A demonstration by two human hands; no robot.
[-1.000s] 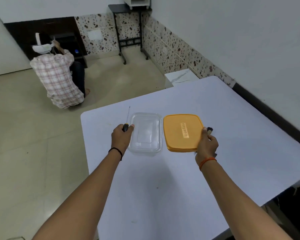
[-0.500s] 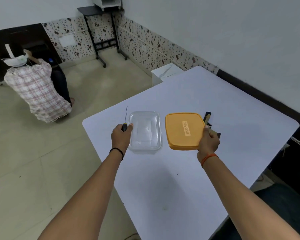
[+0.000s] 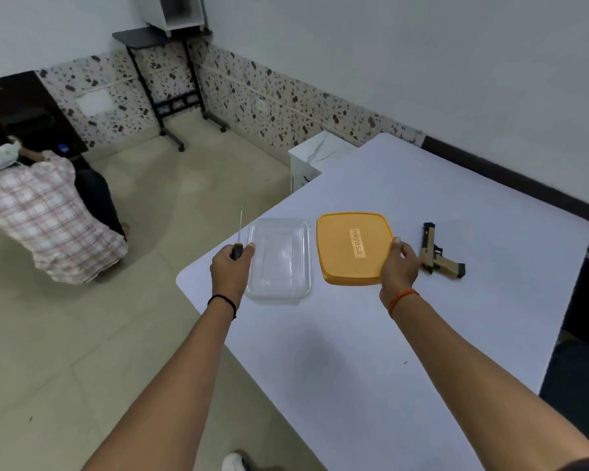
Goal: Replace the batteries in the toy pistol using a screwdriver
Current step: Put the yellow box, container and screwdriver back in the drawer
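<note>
The left hand [image 3: 230, 266] is reached forward at the near left edge of the white table [image 3: 371, 351], back of the hand up, fingers curled round the dark handle of a screwdriver [image 3: 237, 241], a black band on its wrist. The screwdriver's thin shaft runs up and away from the person, its tip over the floor beyond the table edge. The hand's thumb lies against the left rim of a clear plastic container [image 3: 279, 258], which sits open side up on the table.

The right hand [image 3: 399, 266] is stretched out likewise, an orange thread round the wrist. It grips the right edge of an orange lid [image 3: 352, 248], thumb on top near the lid's far right corner, fingers hidden beneath. The lid lies just beside the container, to its right, close to flat; whether it rests on the table or is raised a little I cannot tell. Pale lettering runs along its middle.

The toy pistol [image 3: 437, 253] lies on its side on the table just to the right of the right hand, apart from it. It is tan with dark ends; its barrel points away from the person, and the grip angles off to the right.

Farther off on the left, a person in a checked shirt [image 3: 45, 226] crouches on the tiled floor, and a black stand [image 3: 165, 83] is against the speckled wall
</note>
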